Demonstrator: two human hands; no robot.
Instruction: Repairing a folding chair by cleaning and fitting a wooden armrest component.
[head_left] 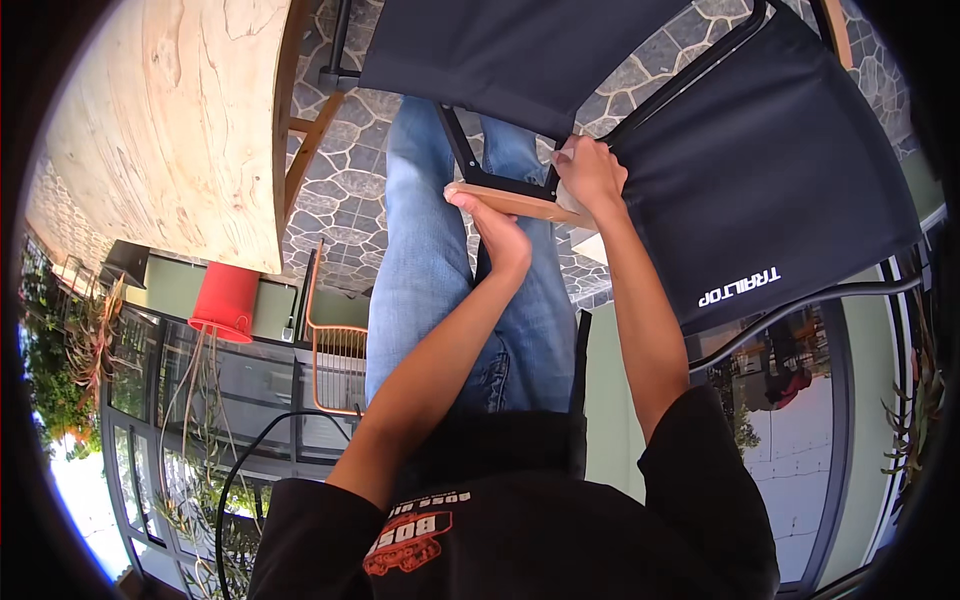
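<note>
A folding chair with a black fabric panel (480, 60) and black metal frame stands before my knees. Its wooden armrest (525, 203) lies across the front of my jeans. My left hand (495, 235) is closed round the armrest's left end, thumb along the wood. At the armrest's right end, my right hand (592, 178) is closed, fingers curled over a pale, thin piece that looks like cloth or paper. Most of that piece is hidden under the fingers. The black frame bracket (510, 184) joins the armrest between both hands.
A second black chair (770, 180) stands close by my right arm. To the left is a light wooden tabletop (180, 120). A red bucket-shaped pot (226, 302) and an orange wire-backed chair (340, 350) are beyond it. Patterned stone paving (345, 190) covers the ground.
</note>
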